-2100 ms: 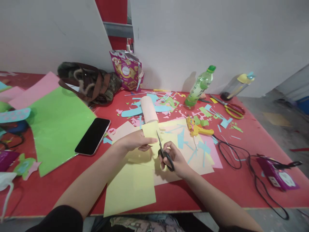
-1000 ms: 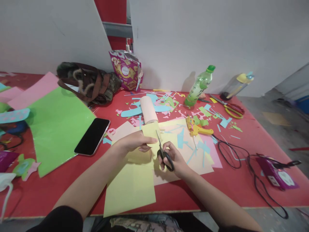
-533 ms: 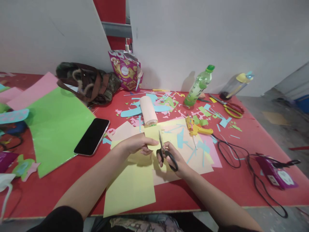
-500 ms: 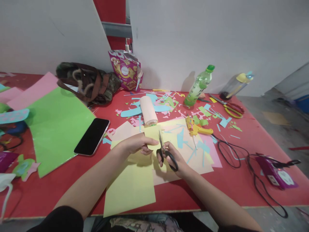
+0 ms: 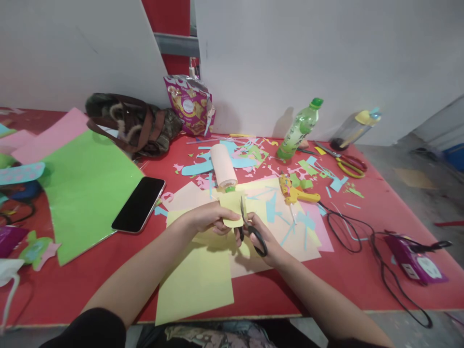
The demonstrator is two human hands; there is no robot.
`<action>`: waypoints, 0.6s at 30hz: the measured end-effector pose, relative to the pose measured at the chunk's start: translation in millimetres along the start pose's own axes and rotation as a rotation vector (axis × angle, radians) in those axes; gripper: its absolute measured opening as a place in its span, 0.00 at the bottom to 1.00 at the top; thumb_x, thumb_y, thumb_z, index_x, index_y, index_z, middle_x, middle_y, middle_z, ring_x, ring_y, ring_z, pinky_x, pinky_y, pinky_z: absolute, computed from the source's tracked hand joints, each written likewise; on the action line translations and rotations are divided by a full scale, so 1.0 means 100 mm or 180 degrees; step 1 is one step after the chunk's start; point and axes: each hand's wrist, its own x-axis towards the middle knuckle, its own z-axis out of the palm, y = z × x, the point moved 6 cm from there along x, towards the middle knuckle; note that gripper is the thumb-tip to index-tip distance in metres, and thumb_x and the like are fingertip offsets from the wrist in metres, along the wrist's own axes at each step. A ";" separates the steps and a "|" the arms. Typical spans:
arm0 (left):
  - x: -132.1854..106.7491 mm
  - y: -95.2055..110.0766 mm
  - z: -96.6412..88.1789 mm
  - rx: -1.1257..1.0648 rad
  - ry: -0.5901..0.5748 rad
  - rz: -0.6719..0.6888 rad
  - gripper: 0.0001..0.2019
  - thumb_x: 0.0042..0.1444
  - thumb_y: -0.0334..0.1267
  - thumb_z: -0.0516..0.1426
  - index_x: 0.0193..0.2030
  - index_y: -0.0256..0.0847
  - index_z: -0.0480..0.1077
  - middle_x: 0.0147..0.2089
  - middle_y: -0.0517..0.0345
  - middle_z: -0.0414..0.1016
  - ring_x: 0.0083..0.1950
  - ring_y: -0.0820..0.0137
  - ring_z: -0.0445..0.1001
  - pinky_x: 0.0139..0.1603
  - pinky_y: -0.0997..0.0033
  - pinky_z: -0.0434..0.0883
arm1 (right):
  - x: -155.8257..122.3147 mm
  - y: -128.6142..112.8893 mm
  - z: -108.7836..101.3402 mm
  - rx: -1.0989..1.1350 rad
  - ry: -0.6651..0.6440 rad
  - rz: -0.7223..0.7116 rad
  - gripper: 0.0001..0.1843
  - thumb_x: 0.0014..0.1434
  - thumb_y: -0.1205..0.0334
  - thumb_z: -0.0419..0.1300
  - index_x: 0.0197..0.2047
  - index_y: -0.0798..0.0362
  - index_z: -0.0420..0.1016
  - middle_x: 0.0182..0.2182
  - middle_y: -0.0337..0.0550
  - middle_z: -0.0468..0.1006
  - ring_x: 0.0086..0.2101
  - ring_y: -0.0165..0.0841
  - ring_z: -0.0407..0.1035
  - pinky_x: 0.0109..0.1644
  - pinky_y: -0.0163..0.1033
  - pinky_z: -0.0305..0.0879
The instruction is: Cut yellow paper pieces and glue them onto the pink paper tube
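The paper [image 5: 230,208], pinched in the left hand [image 5: 213,218], lies just left of the scissors [image 5: 243,214], blades pointing away along its right edge, the right hand [image 5: 261,237] curled around their handles.

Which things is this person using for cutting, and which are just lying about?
For the cutting:
small yellow paper piece, in the left hand
black-handled metal scissors, in the right hand

Apparently just lying about:
black-screened rectangular phone
purple printed snack bag
green-capped plastic bottle
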 end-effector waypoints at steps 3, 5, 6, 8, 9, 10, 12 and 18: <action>0.01 -0.02 0.02 0.0009 -0.0108 -0.0053 0.11 0.45 0.37 0.53 0.19 0.31 0.63 0.07 0.72 0.45 0.11 0.83 0.41 0.12 0.80 0.41 | 0.00 0.02 -0.01 -0.0003 -0.0006 -0.0021 0.23 0.49 0.43 0.57 0.38 0.50 0.55 0.28 0.37 0.66 0.29 0.29 0.63 0.37 0.37 0.57; 0.02 -0.03 0.02 0.0001 -0.0153 -0.0075 0.11 0.46 0.38 0.53 0.22 0.29 0.65 0.08 0.71 0.48 0.11 0.84 0.40 0.12 0.80 0.42 | 0.00 0.02 -0.02 -0.0015 -0.0008 -0.0047 0.23 0.49 0.43 0.57 0.38 0.50 0.55 0.29 0.38 0.66 0.30 0.29 0.63 0.37 0.37 0.57; 0.02 -0.04 0.02 -0.0012 -0.0165 -0.0075 0.11 0.46 0.38 0.53 0.23 0.29 0.65 0.08 0.71 0.49 0.11 0.84 0.40 0.12 0.80 0.42 | 0.00 0.02 -0.02 -0.0024 -0.0003 -0.0060 0.23 0.49 0.43 0.57 0.38 0.50 0.55 0.29 0.38 0.65 0.30 0.29 0.63 0.37 0.37 0.57; 0.02 -0.05 0.01 -0.0050 -0.0178 -0.0065 0.10 0.46 0.37 0.53 0.26 0.28 0.66 0.08 0.72 0.48 0.11 0.84 0.39 0.12 0.80 0.44 | 0.01 0.01 -0.02 -0.0039 0.0007 -0.0078 0.23 0.49 0.43 0.57 0.39 0.50 0.55 0.30 0.38 0.65 0.30 0.29 0.63 0.36 0.37 0.57; 0.03 -0.05 0.01 -0.0060 -0.0195 -0.0071 0.10 0.47 0.37 0.53 0.26 0.28 0.66 0.08 0.73 0.47 0.11 0.84 0.39 0.12 0.80 0.44 | 0.01 0.01 -0.02 -0.0042 0.0011 -0.0087 0.23 0.49 0.43 0.57 0.39 0.50 0.55 0.30 0.38 0.65 0.30 0.29 0.63 0.36 0.37 0.57; 0.03 -0.06 0.02 -0.0067 -0.0208 -0.0073 0.10 0.47 0.37 0.53 0.26 0.28 0.66 0.08 0.73 0.46 0.11 0.84 0.39 0.12 0.80 0.44 | 0.01 0.00 -0.02 -0.0044 0.0016 -0.0096 0.23 0.50 0.43 0.57 0.39 0.51 0.55 0.30 0.38 0.65 0.30 0.29 0.63 0.36 0.37 0.57; 0.03 -0.06 0.02 -0.0080 -0.0248 -0.0088 0.10 0.48 0.36 0.53 0.25 0.28 0.66 0.09 0.72 0.47 0.11 0.84 0.39 0.12 0.80 0.43 | 0.01 0.00 -0.02 -0.0039 0.0037 -0.0121 0.23 0.50 0.43 0.57 0.39 0.50 0.54 0.30 0.38 0.65 0.29 0.29 0.63 0.36 0.37 0.57; 0.04 -0.07 0.01 -0.0098 -0.0159 -0.0054 0.10 0.48 0.35 0.52 0.25 0.27 0.66 0.09 0.69 0.52 0.11 0.84 0.40 0.12 0.81 0.42 | 0.00 0.02 -0.03 -0.0044 0.0117 -0.0063 0.23 0.50 0.44 0.57 0.39 0.50 0.53 0.27 0.36 0.65 0.27 0.28 0.63 0.34 0.37 0.56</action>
